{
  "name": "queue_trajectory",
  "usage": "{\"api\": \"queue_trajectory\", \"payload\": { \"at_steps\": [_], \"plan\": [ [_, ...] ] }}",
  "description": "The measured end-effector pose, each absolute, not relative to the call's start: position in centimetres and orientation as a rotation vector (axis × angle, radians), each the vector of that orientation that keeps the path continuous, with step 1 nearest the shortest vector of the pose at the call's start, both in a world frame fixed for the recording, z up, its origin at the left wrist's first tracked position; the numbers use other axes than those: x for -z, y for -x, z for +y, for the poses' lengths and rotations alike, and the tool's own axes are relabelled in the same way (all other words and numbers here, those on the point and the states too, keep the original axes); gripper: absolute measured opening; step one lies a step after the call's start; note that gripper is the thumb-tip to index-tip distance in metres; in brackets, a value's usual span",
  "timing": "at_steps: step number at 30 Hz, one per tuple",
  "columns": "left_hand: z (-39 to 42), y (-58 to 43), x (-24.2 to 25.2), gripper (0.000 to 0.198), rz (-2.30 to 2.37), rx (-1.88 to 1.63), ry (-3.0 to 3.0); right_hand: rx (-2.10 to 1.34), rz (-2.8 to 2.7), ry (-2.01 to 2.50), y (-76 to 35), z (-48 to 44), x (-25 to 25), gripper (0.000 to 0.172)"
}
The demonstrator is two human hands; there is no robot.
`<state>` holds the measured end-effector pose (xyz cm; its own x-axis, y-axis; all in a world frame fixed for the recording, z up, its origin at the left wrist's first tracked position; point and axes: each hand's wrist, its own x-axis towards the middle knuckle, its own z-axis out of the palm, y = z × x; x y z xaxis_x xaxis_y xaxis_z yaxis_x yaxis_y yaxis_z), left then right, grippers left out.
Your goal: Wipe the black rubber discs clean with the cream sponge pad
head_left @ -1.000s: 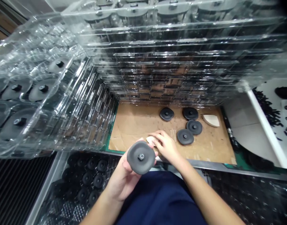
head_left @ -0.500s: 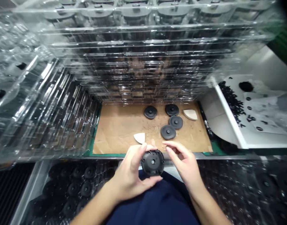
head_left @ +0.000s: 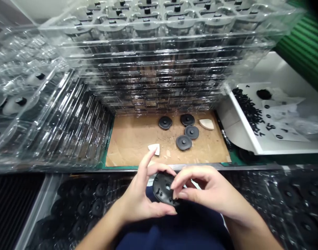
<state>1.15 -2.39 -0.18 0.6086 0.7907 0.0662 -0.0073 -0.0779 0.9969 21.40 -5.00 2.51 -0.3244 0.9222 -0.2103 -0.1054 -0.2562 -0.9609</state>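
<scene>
My left hand (head_left: 142,196) grips a black rounded plastic cover (head_left: 162,187) by its edges, thumb below and fingers above, the index finger raised off it. The cover is tilted, showing a central hole and small posts. On its right side, the fingertips of my right hand (head_left: 204,187) are pinched together against the face near the rim. Whatever they hold, if anything, is hidden. Beyond my hands lies a white three-cornered piece (head_left: 155,148) on a cardboard sheet (head_left: 130,135). Several more black covers (head_left: 184,142) rest there, with a second pale three-cornered piece (head_left: 206,124) at the right.
Tall stacks of clear plastic trays (head_left: 159,52) stand at the back and left (head_left: 70,118). A white bin (head_left: 242,121) on the right holds small black parts (head_left: 248,109) and plastic bags. Trays of black covers (head_left: 83,208) sit below the table edge on both sides.
My right hand has moved left onto the cover and pinches at its rim. The cover has tilted in my left hand, whose index finger has lifted. The camera view has shifted slightly.
</scene>
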Motion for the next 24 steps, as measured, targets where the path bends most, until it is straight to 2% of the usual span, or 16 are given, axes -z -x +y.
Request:
{"api": "queue_trajectory", "payload": {
  "at_steps": [5, 12, 16, 19, 22, 24],
  "plan": [
    [-2.8, -1.1, -0.1, 0.097, 0.612, -0.654, -1.499, -1.838, -1.037, 0.967, -21.0, -5.9, -3.0, 0.016],
    [-2.9, -1.7, 0.2, 0.106, 0.565, -0.656, -1.554, -1.86, -0.782, 0.875, -20.6, -7.8, -2.2, 0.009],
    [-2.8, -2.4, 0.2, 0.104, 0.539, -0.681, -1.559, -1.687, -0.704, 0.992, -21.0, -9.1, -1.5, 0.013],
    [-2.8, -2.7, 0.1, 0.103, 0.569, -0.679, -1.575, -1.561, -0.777, 0.984, -21.8, -10.0, -1.3, 0.007],
    [-2.6, -2.8, 0.1, 0.102, 0.617, -0.676, -1.592, -1.346, -0.984, 1.098, -22.6, -10.6, -1.5, 0.004],
    [-2.5, -2.9, 0.2, 0.098, 0.649, -0.675, -1.587, -1.13, -1.207, 1.241, -22.7, -10.7, -1.8, 0.011]
  ]
}}
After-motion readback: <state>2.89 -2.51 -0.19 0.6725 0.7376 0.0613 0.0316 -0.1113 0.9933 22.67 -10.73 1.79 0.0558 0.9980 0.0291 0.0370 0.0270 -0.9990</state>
